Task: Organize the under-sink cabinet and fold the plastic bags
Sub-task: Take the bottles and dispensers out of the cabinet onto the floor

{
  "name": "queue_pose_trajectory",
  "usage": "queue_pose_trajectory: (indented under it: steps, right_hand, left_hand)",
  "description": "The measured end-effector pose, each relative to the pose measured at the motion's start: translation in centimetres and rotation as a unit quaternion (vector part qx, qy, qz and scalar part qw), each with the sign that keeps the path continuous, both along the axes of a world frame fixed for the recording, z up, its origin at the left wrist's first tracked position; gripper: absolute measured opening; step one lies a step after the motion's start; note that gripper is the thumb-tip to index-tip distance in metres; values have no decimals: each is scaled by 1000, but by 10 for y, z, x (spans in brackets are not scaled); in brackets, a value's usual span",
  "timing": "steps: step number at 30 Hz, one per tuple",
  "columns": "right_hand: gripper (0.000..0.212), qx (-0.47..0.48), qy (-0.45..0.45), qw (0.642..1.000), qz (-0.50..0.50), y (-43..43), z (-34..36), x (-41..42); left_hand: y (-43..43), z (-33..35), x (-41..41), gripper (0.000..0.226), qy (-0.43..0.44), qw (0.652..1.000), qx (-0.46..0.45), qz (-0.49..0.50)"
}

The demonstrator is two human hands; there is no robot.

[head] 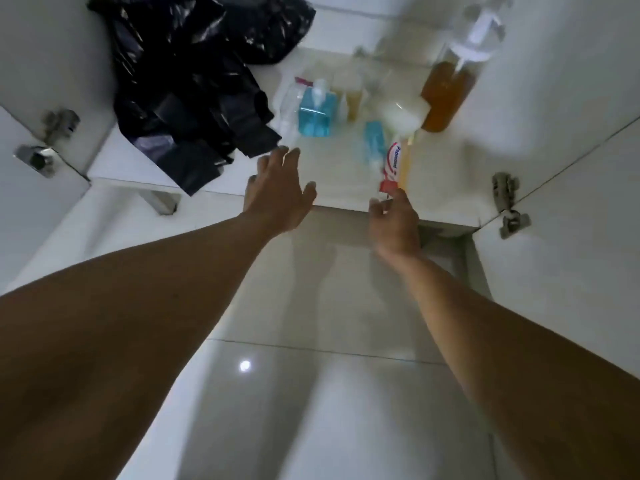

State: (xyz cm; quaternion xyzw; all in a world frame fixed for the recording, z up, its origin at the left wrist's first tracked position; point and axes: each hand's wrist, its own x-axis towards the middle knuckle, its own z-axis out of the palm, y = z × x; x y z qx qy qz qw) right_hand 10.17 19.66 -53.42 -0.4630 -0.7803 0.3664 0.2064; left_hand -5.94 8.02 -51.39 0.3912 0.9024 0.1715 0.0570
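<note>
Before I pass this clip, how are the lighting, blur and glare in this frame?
Head view: dim, with detail lost in the black bags; motion blur smears the blue bottle and dispenser; one small glare spot on the floor; wide-angle distortion bows the cabinet edges.

One brand name I can read
My toothpaste tube (394, 164), red and white, carries "Pepsodent" in red letters running along its length; the labels on the bottles (317, 112) behind it are too blurred for me to read
</note>
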Motion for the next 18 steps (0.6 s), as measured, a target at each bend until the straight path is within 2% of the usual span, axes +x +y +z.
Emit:
queue_pose_trajectory:
  steps: [3, 7, 10, 14, 18]
  right_hand:
    - [40, -72, 71, 990, -98, 14, -16, -24]
    - [43, -205, 189, 948, -152, 22, -36, -53]
    - [37, -192, 202, 947, -158, 21, -37, -65]
    - [43, -188, 190, 944, -191, 16, -30, -65]
    - [54, -194, 185, 943, -197, 4, -22, -50]
  left_hand:
    - [24, -4, -20, 68, -11, 1000, 19, 21]
    - [40, -12, -42, 79, -87, 995, 23, 50]
    - [39, -19, -44, 89, -155, 983, 82, 57]
    - [26, -22, -30, 99, -210, 962, 153, 84]
    - [0, -17, -8, 76, -270, 935, 196, 122]
